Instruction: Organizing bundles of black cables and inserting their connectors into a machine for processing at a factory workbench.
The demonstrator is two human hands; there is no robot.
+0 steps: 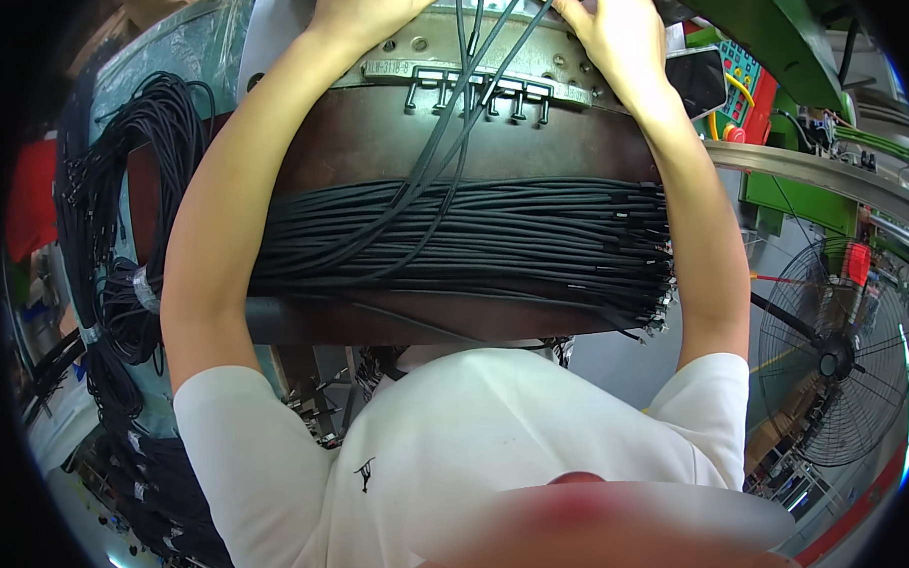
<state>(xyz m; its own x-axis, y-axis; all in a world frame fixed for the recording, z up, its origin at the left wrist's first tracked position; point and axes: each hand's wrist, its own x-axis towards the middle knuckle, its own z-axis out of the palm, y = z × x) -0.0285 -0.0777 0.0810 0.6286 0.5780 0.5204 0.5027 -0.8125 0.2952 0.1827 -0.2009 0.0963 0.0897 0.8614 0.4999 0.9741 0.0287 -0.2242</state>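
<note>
Both arms reach forward to the top edge, where the picture cuts off most of my fingers. My left hand (380, 8) is at the left of the metal plate (431, 44), its thumb side toward several black cables (458, 109) rising between the hands. Opposite it, my right hand (618, 23) has its thumb stretched in against one of these cables; whether the fingers grip it is hidden. Small black T-shaped pins (480, 91) line the plate's near edge. Closer to me, a thick row of black cables (453, 229) lies across a brown board (370, 152), metal ends at the right.
More bundled black cables (154, 124) hang at the left. To the right are a dark-screened device (696, 80), a red button (734, 134), a metal rail (811, 166) and a floor fan (829, 356). A green machine arm (766, 23) curves overhead at upper right.
</note>
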